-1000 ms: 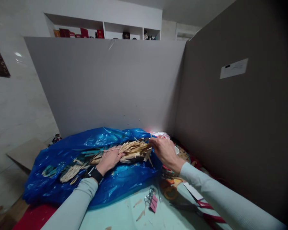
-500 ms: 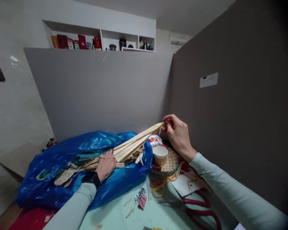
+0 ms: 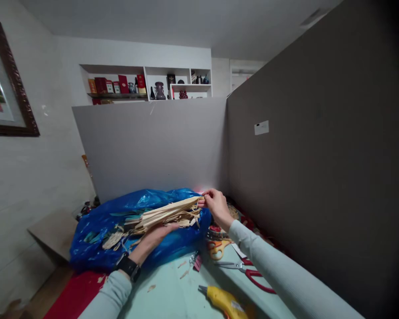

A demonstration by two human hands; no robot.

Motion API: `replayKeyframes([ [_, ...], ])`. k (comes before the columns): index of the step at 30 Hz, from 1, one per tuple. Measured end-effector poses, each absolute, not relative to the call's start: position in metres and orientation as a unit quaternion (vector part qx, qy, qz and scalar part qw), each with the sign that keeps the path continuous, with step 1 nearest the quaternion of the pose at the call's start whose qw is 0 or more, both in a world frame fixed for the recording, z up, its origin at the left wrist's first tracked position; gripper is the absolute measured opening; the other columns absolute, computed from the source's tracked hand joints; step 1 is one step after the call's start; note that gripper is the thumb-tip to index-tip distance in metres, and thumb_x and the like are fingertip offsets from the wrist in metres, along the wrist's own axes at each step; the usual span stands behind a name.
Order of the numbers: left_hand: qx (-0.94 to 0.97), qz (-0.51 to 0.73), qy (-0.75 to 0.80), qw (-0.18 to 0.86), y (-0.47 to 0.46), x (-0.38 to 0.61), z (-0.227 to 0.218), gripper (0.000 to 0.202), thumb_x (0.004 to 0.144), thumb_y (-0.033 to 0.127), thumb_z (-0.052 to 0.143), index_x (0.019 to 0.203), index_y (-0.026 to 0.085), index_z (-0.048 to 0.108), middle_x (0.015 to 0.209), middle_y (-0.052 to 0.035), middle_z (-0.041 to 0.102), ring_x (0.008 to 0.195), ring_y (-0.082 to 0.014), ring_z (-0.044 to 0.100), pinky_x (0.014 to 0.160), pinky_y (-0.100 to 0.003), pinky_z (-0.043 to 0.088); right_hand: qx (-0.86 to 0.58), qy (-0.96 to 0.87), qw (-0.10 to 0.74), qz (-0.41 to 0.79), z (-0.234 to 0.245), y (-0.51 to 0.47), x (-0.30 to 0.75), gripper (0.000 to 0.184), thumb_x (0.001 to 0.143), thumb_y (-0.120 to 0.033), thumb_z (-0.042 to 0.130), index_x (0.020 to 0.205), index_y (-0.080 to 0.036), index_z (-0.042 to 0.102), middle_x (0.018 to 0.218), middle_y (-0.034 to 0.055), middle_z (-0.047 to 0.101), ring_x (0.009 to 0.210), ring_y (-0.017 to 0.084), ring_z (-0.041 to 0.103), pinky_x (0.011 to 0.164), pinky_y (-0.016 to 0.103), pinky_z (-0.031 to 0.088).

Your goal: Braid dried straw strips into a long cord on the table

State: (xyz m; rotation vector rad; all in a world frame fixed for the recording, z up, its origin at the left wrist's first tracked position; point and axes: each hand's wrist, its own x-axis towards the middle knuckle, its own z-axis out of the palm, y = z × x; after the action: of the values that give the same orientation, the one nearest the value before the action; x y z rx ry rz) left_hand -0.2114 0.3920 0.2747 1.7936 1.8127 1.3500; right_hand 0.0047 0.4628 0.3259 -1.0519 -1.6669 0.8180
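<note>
A bundle of pale straw strips lies across a crumpled blue plastic bag on the table. My right hand is closed in a pinch on the right ends of the strips, near the grey partition corner. My left hand lies palm up under the middle of the bundle, fingers stretched out and touching the strips from below. A black watch sits on my left wrist. More straw and some teal strips lie further left on the bag.
Grey partition boards wall off the back and right. On the pale green table top lie a yellow glue gun, red-handled scissors, orange scissors and a pink binder clip. A red cloth covers the left front.
My right hand has come down from its raised pull, lowering the strip ends to the bag. My left hand moved from on top of the bundle to beneath it. The view pulled back.
</note>
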Motion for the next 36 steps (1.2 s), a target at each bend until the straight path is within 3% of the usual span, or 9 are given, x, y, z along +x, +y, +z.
replayKeyframes([
  [4, 0.506, 0.608, 0.557, 0.253, 0.379, -0.198, 0.266, 0.037, 0.09, 0.046, 0.05, 0.102, 0.014, 0.066, 0.098, -0.0105, 0.075, 0.087, -0.0225, 0.071, 0.08, -0.038, 0.056, -0.424, -0.73, 0.422, 0.331, 0.305, 0.445, -0.013, 0.033, 0.084, -0.008, 0.032, 0.098, -0.013, 0.061, 0.077, 0.0084, 0.072, 0.062, 0.016, 0.069, 0.057, 0.024, 0.051],
  [6, 0.444, 0.655, 0.535, 0.296, 0.375, -0.2, 0.26, 0.033, 0.092, 0.042, 0.05, 0.101, 0.013, 0.064, 0.093, -0.0078, 0.073, 0.079, -0.0185, 0.07, 0.073, -0.036, 0.057, -0.405, -0.766, 0.384, 0.319, 0.301, 0.438, -0.017, 0.027, 0.082, -0.008, 0.039, 0.09, -0.014, 0.064, 0.073, 0.0061, 0.07, 0.063, 0.016, 0.067, 0.058, 0.023, 0.049],
  [9, 0.38, 0.683, 0.517, 0.349, 0.37, -0.207, 0.252, 0.025, 0.091, 0.035, 0.056, 0.104, 0.014, 0.062, 0.093, -0.0037, 0.068, 0.074, -0.0147, 0.066, 0.068, -0.033, 0.056, -0.364, -0.819, 0.336, 0.29, 0.302, 0.433, -0.025, 0.013, 0.08, -0.02, 0.055, 0.08, -0.015, 0.067, 0.074, 0.004, 0.069, 0.07, 0.017, 0.064, 0.062, 0.023, 0.043],
  [13, 0.357, 0.671, 0.509, 0.404, 0.369, -0.21, 0.245, 0.021, 0.09, 0.029, 0.059, 0.105, 0.014, 0.062, 0.097, -0.0036, 0.067, 0.076, -0.0143, 0.065, 0.066, -0.031, 0.056, -0.323, -0.86, 0.291, 0.269, 0.303, 0.43, -0.045, 0.016, 0.073, -0.034, 0.067, 0.077, -0.018, 0.069, 0.068, -0.0007, 0.063, 0.066, 0.014, 0.055, 0.059, 0.022, 0.035],
  [17, 0.352, 0.667, 0.511, 0.413, 0.37, -0.216, 0.241, 0.022, 0.09, 0.029, 0.06, 0.106, 0.015, 0.061, 0.1, -0.0044, 0.066, 0.079, -0.0153, 0.065, 0.068, -0.033, 0.056, -0.3, -0.869, 0.281, 0.277, 0.292, 0.433, -0.071, 0.022, 0.076, -0.03, 0.063, 0.059, -0.017, 0.058, 0.053, -0.0049, 0.045, 0.057, 0.011, 0.044, 0.055, 0.022, 0.027],
  [21, 0.341, 0.677, 0.516, 0.399, 0.373, -0.23, 0.237, 0.024, 0.09, 0.03, 0.059, 0.109, 0.015, 0.061, 0.104, -0.0051, 0.065, 0.082, -0.0162, 0.065, 0.07, -0.034, 0.056, -0.292, -0.853, 0.301, 0.312, 0.278, 0.447, -0.085, 0.032, 0.083, -0.031, 0.052, 0.054, -0.017, 0.047, 0.053, -0.0056, 0.037, 0.055, 0.01, 0.039, 0.054, 0.021, 0.027],
  [31, 0.331, 0.69, 0.496, 0.409, 0.369, -0.237, 0.234, 0.018, 0.09, 0.029, 0.059, 0.099, 0.014, 0.063, 0.091, -0.0021, 0.067, 0.071, -0.0128, 0.064, 0.063, -0.029, 0.055, -0.325, -0.809, 0.342, 0.35, 0.264, 0.456, -0.085, 0.023, 0.081, -0.028, 0.049, 0.062, -0.016, 0.052, 0.058, -0.0029, 0.047, 0.06, 0.012, 0.045, 0.055, 0.021, 0.03],
  [36, 0.335, 0.713, 0.471, 0.398, 0.364, -0.231, 0.247, 0.015, 0.088, 0.026, 0.063, 0.095, 0.013, 0.065, 0.086, -0.0015, 0.069, 0.072, -0.0139, 0.065, 0.066, -0.031, 0.055, -0.262, -0.847, 0.278, 0.37, 0.271, 0.436, -0.081, 0.014, 0.078, -0.024, 0.055, 0.07, -0.014, 0.06, 0.06, -0.0035, 0.054, 0.058, 0.011, 0.048, 0.055, 0.02, 0.034],
])
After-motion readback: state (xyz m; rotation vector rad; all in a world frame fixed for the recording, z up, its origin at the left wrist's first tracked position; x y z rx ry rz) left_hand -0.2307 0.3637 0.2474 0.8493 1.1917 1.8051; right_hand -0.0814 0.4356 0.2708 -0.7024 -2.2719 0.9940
